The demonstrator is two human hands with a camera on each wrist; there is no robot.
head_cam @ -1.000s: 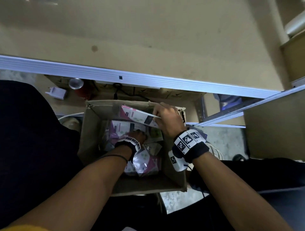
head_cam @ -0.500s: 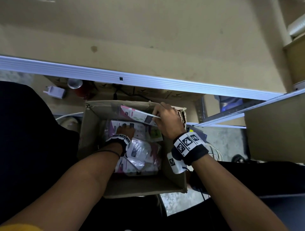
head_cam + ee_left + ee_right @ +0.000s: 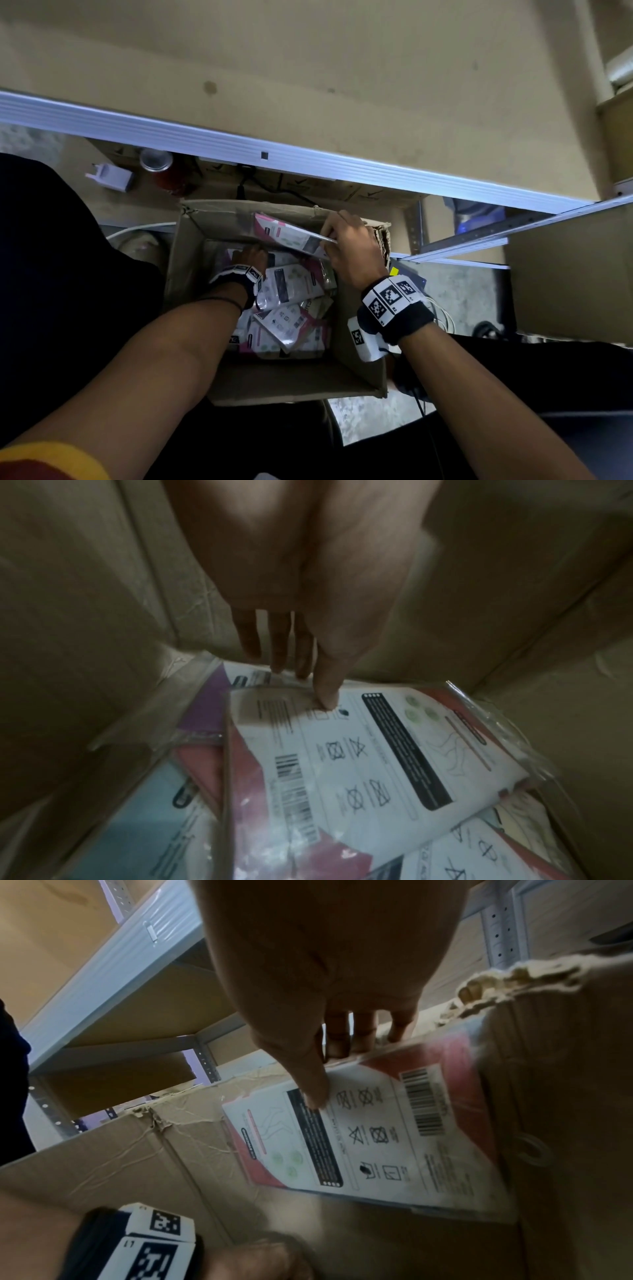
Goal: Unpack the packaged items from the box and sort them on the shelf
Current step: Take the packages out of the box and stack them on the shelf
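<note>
The right hand (image 3: 346, 246) pinches a pink-and-white packet (image 3: 291, 234) at the box's (image 3: 294, 380) upper right, thumb on its printed face and fingers behind, holding it against the torn far wall. The left hand (image 3: 251, 255) is deep in the box at frame centre; its thumb presses the top edge of another packet (image 3: 359, 750) and its fingers reach behind, a grip that looks only half formed. More packets (image 3: 287, 318) lie loose and overlapping on the box floor.

Risks, as I judge them: the sleeves are glossy plastic, so a thumb-edge pinch could slip and drop a packet back into the pile. Lifting the left packet may drag the ones overlapping it. The ragged cardboard rim at the upper right could snag the held packet's sleeve as it comes out.

Around: the shelf (image 3: 308, 68) fills the top of the frame, its pale metal edge (image 3: 308, 164) running across just above the box, so a straight lift would meet it. Below that edge, at upper left, sit a can (image 3: 156, 161) and a white plug (image 3: 109, 176).
</note>
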